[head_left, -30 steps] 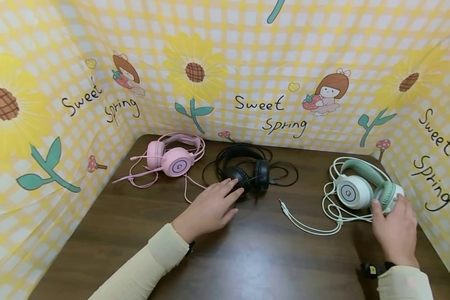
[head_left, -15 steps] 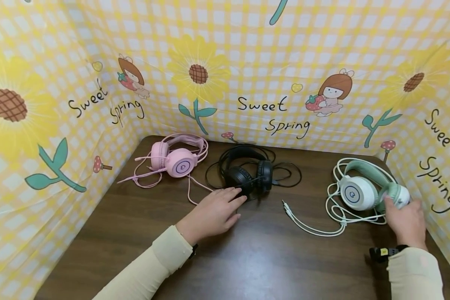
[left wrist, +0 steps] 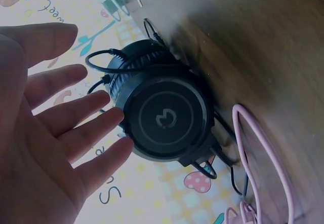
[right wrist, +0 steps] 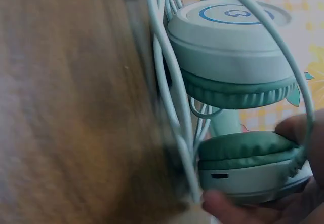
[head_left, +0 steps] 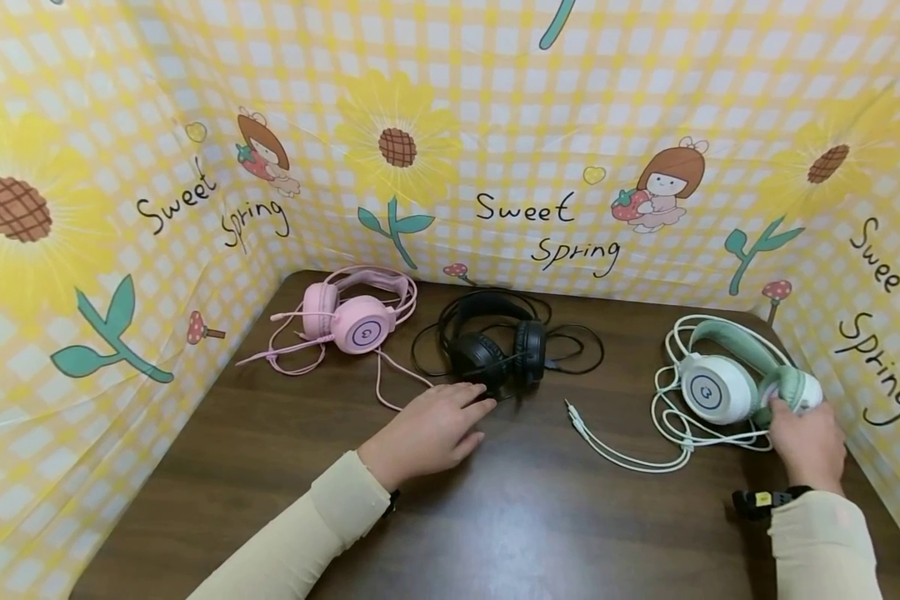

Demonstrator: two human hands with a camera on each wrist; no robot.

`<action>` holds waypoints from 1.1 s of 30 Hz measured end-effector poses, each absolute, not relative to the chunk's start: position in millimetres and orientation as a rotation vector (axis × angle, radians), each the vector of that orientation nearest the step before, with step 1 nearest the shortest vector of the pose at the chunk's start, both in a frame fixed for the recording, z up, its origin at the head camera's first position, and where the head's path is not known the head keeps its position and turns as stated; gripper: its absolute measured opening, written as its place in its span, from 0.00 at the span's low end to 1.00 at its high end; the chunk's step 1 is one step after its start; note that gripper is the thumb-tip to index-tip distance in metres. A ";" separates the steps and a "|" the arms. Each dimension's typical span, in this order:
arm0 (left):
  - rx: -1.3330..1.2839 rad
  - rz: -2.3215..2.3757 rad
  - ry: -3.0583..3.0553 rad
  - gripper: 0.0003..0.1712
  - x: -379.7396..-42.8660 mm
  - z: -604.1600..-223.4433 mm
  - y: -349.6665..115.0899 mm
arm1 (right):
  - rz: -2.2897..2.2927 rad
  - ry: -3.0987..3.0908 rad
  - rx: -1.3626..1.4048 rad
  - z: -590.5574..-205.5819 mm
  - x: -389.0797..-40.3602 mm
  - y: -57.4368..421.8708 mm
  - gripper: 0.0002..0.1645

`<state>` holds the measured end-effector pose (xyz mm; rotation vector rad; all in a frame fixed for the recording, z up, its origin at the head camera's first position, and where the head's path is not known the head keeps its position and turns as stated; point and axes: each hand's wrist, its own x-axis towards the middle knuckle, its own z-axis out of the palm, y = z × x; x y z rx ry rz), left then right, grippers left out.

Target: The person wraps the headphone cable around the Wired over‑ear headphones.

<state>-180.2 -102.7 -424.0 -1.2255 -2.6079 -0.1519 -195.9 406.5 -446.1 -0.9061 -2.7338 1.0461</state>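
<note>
Three headsets lie along the back of the table. At the right, my right hand (head_left: 810, 446) grips the right ear cup (right wrist: 248, 176) of the white and green headset (head_left: 720, 387), thumb on the inner side and fingers around the outer shell. My left hand (head_left: 427, 429) reaches in front of the black headset (head_left: 495, 350), fingers extended; in the left wrist view the fingertips sit beside its round ear cup (left wrist: 167, 117), and whether they touch it I cannot tell. A pink headset (head_left: 356, 321) lies at the back left.
A white cable (head_left: 622, 462) with a plug runs leftward from the white headset. Pink cable (head_left: 378, 383) passes behind my left hand. Black cable (head_left: 596, 350) loops around the black headset. Patterned yellow cloth (head_left: 525, 150) encloses the brown table (head_left: 510, 517) at the back and sides.
My right hand has moved slightly right and closed more firmly around the ear cup. My left hand has drawn back a little from the black headset. The view shifted slightly early on.
</note>
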 end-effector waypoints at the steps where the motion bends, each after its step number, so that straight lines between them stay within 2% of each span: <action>1: -1.230 -0.154 -2.604 0.26 -180.7 -424.3 -101.9 | 1.056 -2.710 -0.913 -445.5 -195.3 405.4 0.48; 15: -1.298 -0.201 -2.590 0.27 -185.8 -430.4 -86.0 | 1.078 -2.540 -0.876 -436.5 -183.4 388.1 0.42; 33: -1.316 -0.206 -2.600 0.28 -197.0 -418.2 -77.6 | 1.129 -2.397 -0.625 -413.0 -176.8 329.3 0.39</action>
